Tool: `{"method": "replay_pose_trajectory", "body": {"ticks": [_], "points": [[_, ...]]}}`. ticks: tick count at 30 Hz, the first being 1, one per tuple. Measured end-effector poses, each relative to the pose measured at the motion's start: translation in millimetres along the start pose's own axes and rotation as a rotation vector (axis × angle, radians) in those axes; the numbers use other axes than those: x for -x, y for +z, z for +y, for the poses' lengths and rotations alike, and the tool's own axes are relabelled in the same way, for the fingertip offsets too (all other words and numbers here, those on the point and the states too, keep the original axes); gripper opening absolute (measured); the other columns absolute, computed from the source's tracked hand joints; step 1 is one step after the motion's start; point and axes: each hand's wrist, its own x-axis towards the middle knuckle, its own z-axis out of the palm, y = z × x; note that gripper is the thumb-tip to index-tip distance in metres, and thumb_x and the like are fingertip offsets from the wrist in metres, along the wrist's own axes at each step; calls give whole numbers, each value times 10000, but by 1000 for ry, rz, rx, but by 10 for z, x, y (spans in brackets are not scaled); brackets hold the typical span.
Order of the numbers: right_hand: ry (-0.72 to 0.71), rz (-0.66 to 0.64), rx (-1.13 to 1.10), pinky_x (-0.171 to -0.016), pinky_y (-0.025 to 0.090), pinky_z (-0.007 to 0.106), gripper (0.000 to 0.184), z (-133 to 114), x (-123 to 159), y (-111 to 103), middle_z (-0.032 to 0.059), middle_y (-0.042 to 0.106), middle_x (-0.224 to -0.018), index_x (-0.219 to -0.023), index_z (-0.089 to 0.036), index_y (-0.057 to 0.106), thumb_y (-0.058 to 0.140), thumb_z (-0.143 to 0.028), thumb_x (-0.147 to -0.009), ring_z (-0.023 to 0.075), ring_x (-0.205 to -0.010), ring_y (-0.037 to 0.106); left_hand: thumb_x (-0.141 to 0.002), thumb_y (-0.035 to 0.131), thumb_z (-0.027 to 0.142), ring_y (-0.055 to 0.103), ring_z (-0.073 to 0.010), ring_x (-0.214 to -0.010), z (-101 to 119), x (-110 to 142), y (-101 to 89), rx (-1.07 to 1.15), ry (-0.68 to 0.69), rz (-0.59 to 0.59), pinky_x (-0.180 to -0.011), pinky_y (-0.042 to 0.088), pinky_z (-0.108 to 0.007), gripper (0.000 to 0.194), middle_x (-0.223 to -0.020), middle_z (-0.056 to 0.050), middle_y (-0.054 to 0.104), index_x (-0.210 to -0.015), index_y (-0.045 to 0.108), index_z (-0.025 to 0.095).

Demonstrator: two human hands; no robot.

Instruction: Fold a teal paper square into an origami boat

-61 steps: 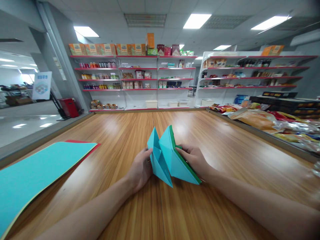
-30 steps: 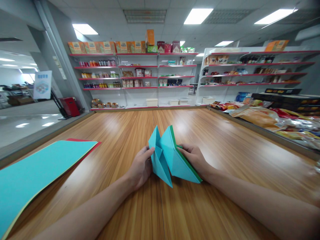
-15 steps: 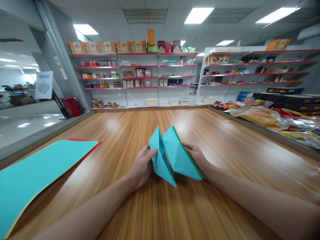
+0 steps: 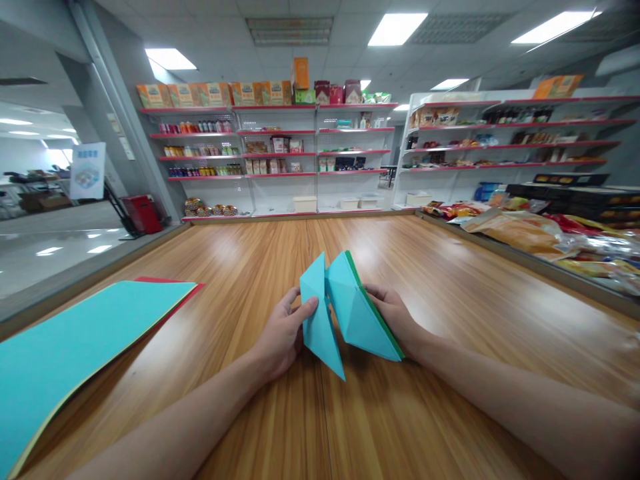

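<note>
My left hand [image 4: 281, 335] is closed on a folded turquoise paper [image 4: 320, 333], thumb on its near face and fingers behind. Opposite it, my right hand [image 4: 393, 313] grips a thicker folded turquoise paper piece [image 4: 356, 310] with a green layer [image 4: 374, 307] along its right side; its fingers are partly hidden behind the piece. Both folded papers stand tilted above the wooden table [image 4: 240, 420]. A narrow gap parts them lower down; whether they touch near the top I cannot tell.
At the left lies a stack of coloured paper sheets [image 4: 95, 327], turquoise on top, with yellow and red edges beneath. Raised edging [image 4: 540, 267] borders the table. Packaged snacks [image 4: 520, 233] are heaped beyond it on the right. Stocked shelves [image 4: 280, 153] stand behind.
The left paper has turned in my left hand: its inner fold no longer shows, and its lower tip has swung slightly left and down. My right hand and its piece have barely moved.
</note>
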Motion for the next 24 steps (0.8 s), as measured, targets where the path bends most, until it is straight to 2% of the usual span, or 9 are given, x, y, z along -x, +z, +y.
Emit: {"method": "replay_pose_trajectory", "body": {"ticks": [4, 10, 13, 15, 17, 20, 24], "points": [[12, 6, -36, -598, 482, 291, 463, 7, -1, 17, 48, 684, -784, -898, -151, 696, 658, -578, -723, 185, -672, 609, -790, 705, 354, 654, -219, -789, -14, 9, 23, -59, 39, 18, -693, 517, -312, 388, -937, -92, 685, -1100, 560, 171], [-55, -37, 115, -654, 478, 296, 406, 15, 6, 15, 52, 669, -836, -867, -147, 658, 582, -542, -816, 198, -758, 605, -837, 643, 381, 596, -196, -845, -65, 41, 13, -233, 208, 96, -790, 477, -286, 314, -943, -47, 645, -1081, 591, 189], [-73, -60, 150, -687, 485, 311, 402, 19, 14, 30, 54, 661, -839, -881, -151, 639, 554, -542, -839, 205, -783, 607, -854, 602, 422, 571, -189, -710, -65, 71, 23, -251, 136, 99, -673, 489, -298, 322, -837, -21, 606, -1097, 563, 213], [-107, -82, 161, -738, 489, 329, 407, 23, 19, 53, 63, 667, -880, -930, -157, 634, 554, -545, -838, 217, -834, 610, -866, 579, 427, 564, -194, -680, -52, 93, 48, -267, 81, 81, -652, 487, -312, 318, -821, -15, 591, -1112, 538, 231], [-151, -114, 152, -787, 491, 350, 431, 27, 25, 80, 74, 673, -943, -984, -166, 631, 566, -562, -824, 229, -879, 614, -861, 601, 385, 581, -220, -805, -34, 113, 77, -292, 127, 71, -769, 473, -323, 297, -896, -34, 610, -1105, 548, 224], [-182, -158, 129, -814, 497, 369, 461, 29, 40, 121, 84, 673, -1013, -1029, -174, 625, 563, -580, -818, 237, -892, 622, -855, 626, 336, 536, -233, -1019, -13, 130, 102, -334, 253, 49, -946, 373, -293, 264, -1025, -60, 622, -1076, 588, 197], [-168, -152, 146, -815, 504, 371, 416, 27, 72, 166, 83, 673, -1023, -1027, -176, 620, 538, -544, -851, 242, -902, 622, -876, 595, 376, 538, -230, -1010, -23, 135, 97, -372, 236, 17, -949, 363, -300, 290, -1031, -57, 627, -1105, 578, 199]]}}
